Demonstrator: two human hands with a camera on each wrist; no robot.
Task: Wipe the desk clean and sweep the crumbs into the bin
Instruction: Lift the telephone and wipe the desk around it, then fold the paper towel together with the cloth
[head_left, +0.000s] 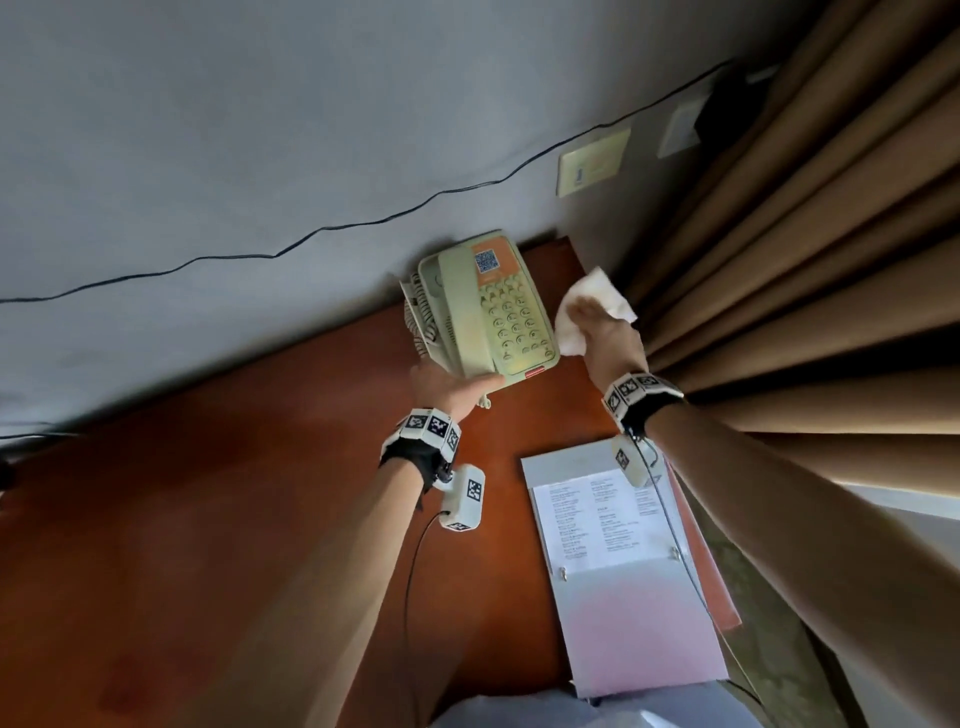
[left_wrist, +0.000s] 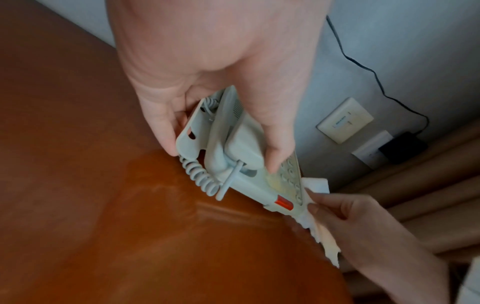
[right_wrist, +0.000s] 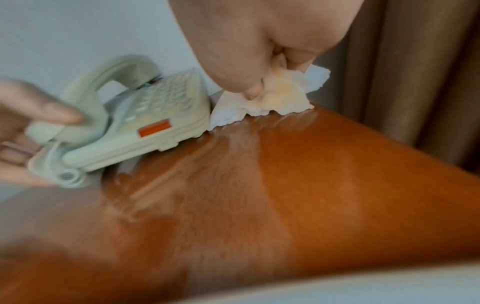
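Observation:
A reddish-brown wooden desk (head_left: 249, 519) runs along a grey wall. My left hand (head_left: 447, 384) grips the near end of a pale green telephone (head_left: 488, 312), tilting its left side up off the desk; thumb on the handset, fingers under the base, as the left wrist view shows on the telephone (left_wrist: 233, 148). My right hand (head_left: 602, 332) pinches a crumpled white tissue (head_left: 587, 306) against the desk's far right corner, right beside the phone. In the right wrist view the tissue (right_wrist: 272, 100) touches the desk (right_wrist: 285, 185). No crumbs or bin are visible.
A grey folder with a printed sheet (head_left: 623, 545) lies on the desk's right part near me. Brown curtains (head_left: 805, 260) hang close on the right. A black cable (head_left: 311, 234) and wall plates (head_left: 592, 161) are on the wall behind. A coiled phone cord (left_wrist: 200, 176) hangs by the phone.

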